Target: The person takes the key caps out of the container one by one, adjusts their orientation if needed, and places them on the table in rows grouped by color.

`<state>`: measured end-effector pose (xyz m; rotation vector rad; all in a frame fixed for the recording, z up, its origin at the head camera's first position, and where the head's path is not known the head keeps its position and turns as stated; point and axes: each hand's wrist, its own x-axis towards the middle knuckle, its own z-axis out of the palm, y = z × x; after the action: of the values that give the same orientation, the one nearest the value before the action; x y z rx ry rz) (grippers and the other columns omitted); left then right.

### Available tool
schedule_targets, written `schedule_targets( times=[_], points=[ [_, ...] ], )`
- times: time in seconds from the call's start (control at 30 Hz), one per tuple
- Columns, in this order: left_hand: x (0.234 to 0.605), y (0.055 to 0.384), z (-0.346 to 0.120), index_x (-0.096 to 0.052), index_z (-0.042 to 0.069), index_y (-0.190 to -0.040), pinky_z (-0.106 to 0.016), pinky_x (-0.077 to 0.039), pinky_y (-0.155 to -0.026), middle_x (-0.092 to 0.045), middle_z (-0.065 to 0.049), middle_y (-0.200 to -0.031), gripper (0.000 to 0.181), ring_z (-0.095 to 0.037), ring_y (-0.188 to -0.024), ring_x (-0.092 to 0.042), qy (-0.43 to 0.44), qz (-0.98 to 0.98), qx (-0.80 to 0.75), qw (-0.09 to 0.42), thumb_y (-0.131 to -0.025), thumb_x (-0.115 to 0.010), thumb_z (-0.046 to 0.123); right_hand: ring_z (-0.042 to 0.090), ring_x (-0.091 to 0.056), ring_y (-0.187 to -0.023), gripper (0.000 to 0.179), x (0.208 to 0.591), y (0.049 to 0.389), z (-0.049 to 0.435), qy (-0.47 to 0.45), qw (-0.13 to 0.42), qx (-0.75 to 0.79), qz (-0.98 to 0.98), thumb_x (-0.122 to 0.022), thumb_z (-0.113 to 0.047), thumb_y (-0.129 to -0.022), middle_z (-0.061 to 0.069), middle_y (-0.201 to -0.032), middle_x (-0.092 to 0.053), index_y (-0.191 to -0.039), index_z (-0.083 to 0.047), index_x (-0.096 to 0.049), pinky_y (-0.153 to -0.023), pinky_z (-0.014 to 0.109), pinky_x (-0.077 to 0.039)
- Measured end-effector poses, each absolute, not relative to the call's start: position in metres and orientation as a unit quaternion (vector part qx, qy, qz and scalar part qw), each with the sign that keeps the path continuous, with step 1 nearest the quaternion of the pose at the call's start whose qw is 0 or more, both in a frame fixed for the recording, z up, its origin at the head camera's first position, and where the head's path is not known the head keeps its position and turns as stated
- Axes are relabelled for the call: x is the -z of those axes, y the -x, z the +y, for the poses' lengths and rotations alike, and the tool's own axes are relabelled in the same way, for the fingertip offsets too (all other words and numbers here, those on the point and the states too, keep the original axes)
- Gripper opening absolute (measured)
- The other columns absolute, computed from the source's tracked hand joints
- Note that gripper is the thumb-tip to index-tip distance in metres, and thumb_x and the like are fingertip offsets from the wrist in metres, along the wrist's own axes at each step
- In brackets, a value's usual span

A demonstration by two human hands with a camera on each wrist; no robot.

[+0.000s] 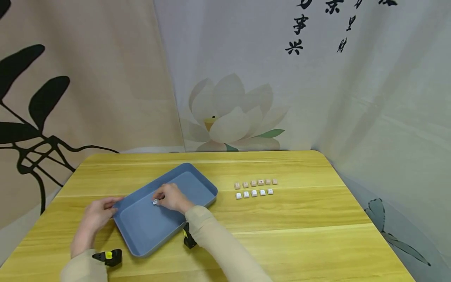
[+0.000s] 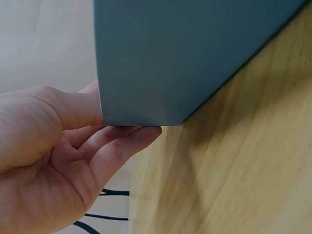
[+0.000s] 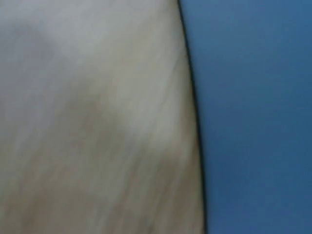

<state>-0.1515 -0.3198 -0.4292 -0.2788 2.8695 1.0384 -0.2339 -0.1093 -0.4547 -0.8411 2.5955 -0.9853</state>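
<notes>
A blue-grey rectangular tray (image 1: 141, 227) lies at an angle on the left half of the table. My left hand (image 1: 97, 214) grips its left corner. In the left wrist view the thumb of that hand (image 2: 44, 146) bends over the rim while the fingers lie against the outer wall (image 2: 146, 87). Over the tray's inside, my right hand (image 1: 172, 197) pinches a small white keycap (image 1: 155, 201) with a dark mark, close above the tray floor. The right wrist view shows only blurred table and the tray's blue side (image 3: 253, 117), without the hand.
Right of the tray, two rows of small keycaps stand on the wooden table (image 1: 299, 235): beige ones (image 1: 253, 183) behind, white ones (image 1: 254, 193) in front. A printed curtain (image 1: 246, 58) hangs behind the table's far edge. Each wrist carries a black strap-on device.
</notes>
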Motion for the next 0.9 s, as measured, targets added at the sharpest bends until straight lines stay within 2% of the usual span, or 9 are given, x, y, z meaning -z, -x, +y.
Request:
schedule_targets(
  times=[0.17, 0.33, 0.67, 0.9],
  points=[
    [0.430, 0.152, -0.320, -0.051, -0.009, -0.130, -0.019, -0.046, -0.060, -0.054, -0.036, -0.125, 0.040, -0.030, -0.097, -0.060, 0.092, 0.935, -0.340, 0.042, -0.090, -0.049, -0.004, -0.001, -0.058, -0.082, 0.014, 0.455, 0.234, -0.104, 0.280, 0.125, 0.342, 0.888, -0.074, -0.012, -0.081, -0.008, -0.094, -0.070, -0.093, -0.018, -0.076, -0.069, 0.010, -0.046],
    [0.430, 0.151, -0.320, -0.052, -0.010, -0.129, -0.019, -0.045, -0.060, -0.053, -0.036, -0.126, 0.039, -0.031, -0.097, -0.060, 0.088, 0.936, -0.339, 0.043, -0.091, -0.049, -0.004, -0.002, -0.057, -0.081, 0.011, 0.457, 0.233, -0.099, 0.275, 0.131, 0.353, 0.885, -0.074, -0.013, -0.081, -0.010, -0.088, -0.072, -0.090, -0.018, -0.075, -0.070, 0.010, -0.046],
    [0.430, 0.151, -0.318, -0.051, -0.010, -0.129, -0.019, -0.046, -0.060, -0.052, -0.037, -0.126, 0.039, -0.031, -0.098, -0.061, 0.090, 0.932, -0.348, 0.044, -0.090, -0.049, -0.005, 0.000, -0.062, -0.086, 0.017, 0.451, 0.239, -0.080, 0.272, 0.147, 0.422, 0.852, -0.072, -0.013, -0.083, -0.003, -0.103, -0.072, -0.100, -0.012, -0.074, -0.066, 0.012, -0.049],
    [0.430, 0.152, -0.318, -0.052, -0.010, -0.128, -0.018, -0.044, -0.059, -0.052, -0.037, -0.125, 0.039, -0.027, -0.093, -0.060, 0.086, 0.936, -0.340, 0.035, -0.089, -0.050, -0.006, 0.003, -0.066, -0.088, 0.024, 0.445, 0.244, -0.066, 0.272, 0.144, 0.440, 0.844, -0.070, -0.013, -0.084, -0.001, -0.104, -0.072, -0.109, -0.012, -0.072, -0.066, 0.013, -0.051]
  ],
)
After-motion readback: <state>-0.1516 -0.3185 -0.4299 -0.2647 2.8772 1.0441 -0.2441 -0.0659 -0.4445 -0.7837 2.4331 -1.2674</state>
